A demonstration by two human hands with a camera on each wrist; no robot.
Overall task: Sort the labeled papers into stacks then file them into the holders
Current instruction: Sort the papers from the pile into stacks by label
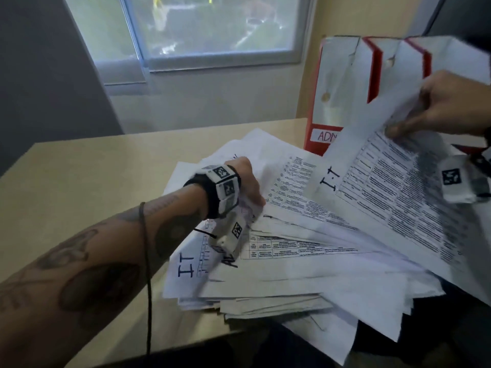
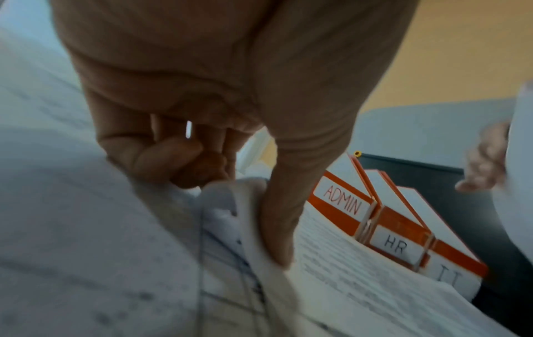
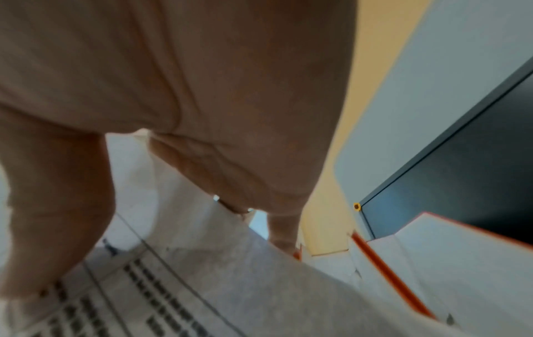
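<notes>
Pinching an I.T sheet [image 1: 377, 181] aloft, the right hand [image 1: 449, 102] angles downward — the left hand [image 1: 247, 184], thumb extended, grips papers [image 1: 279, 274] on the pile.

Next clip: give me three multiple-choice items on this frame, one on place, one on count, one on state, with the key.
1. Where do the holders stand?
A. far right of the desk
B. near left corner
C. on the floor

2. How many holder labels show in the left wrist view?
A. one
B. three
C. five

3. What is the right hand doing?
A. resting flat
B. lifting a sheet marked I.T
C. pointing at the window

Key: 1 A, they stand behind the paper pile; 2 B, ADMIN, HR and IT; 3 B, its fingers pinch the raised sheet's edge.
</notes>
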